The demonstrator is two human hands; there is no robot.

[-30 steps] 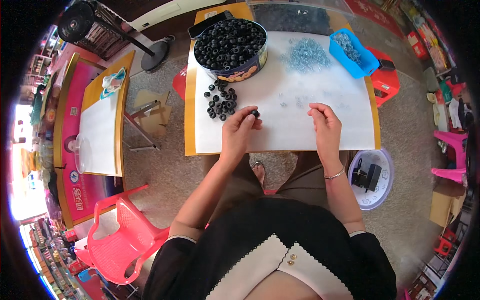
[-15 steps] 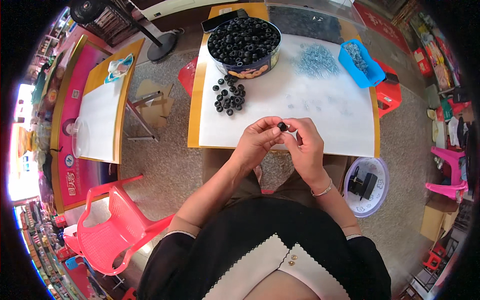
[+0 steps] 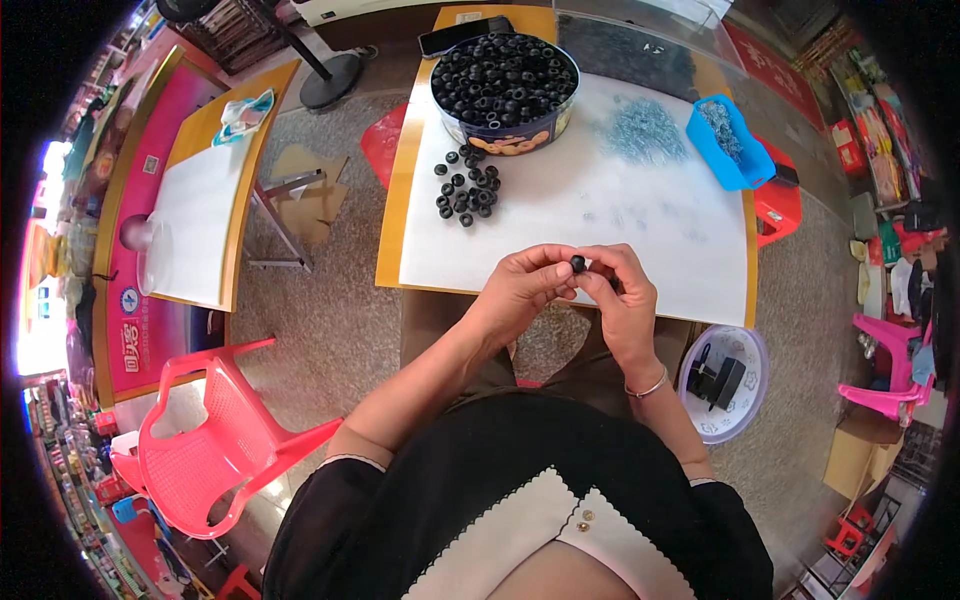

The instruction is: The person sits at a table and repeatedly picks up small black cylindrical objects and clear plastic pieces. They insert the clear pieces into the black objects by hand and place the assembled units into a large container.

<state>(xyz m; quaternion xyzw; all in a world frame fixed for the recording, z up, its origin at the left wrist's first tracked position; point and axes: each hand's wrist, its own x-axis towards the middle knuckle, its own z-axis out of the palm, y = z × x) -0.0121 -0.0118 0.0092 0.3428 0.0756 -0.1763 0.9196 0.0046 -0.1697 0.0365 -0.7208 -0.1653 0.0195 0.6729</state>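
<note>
My two hands meet over the near edge of the white-topped table. Between the fingertips of my left hand (image 3: 522, 290) a small black bead (image 3: 578, 263) is pinched. My right hand (image 3: 625, 300) is closed too, its fingertips against that bead. A second small black piece (image 3: 614, 284) shows among the right fingers, mostly covered. Beyond my left hand lies a loose cluster of black beads (image 3: 466, 190), round with holes. Behind them a large round tub (image 3: 510, 140) is heaped with the same kind. Farther right spreads a pile of small clear bluish pieces (image 3: 645, 130), too small to name.
A blue plastic basket (image 3: 738, 178) with more clear pieces stands at the table's right edge. Behind the tub lies a black phone (image 3: 465, 37). A white basin (image 3: 712, 425) holding a black device is on the floor at right, a pink chair (image 3: 210, 440) at left.
The view has shifted slightly. My hands stay together at the table edge, with the bead turned a little between them. A second dark piece now shows among my right fingers.
</note>
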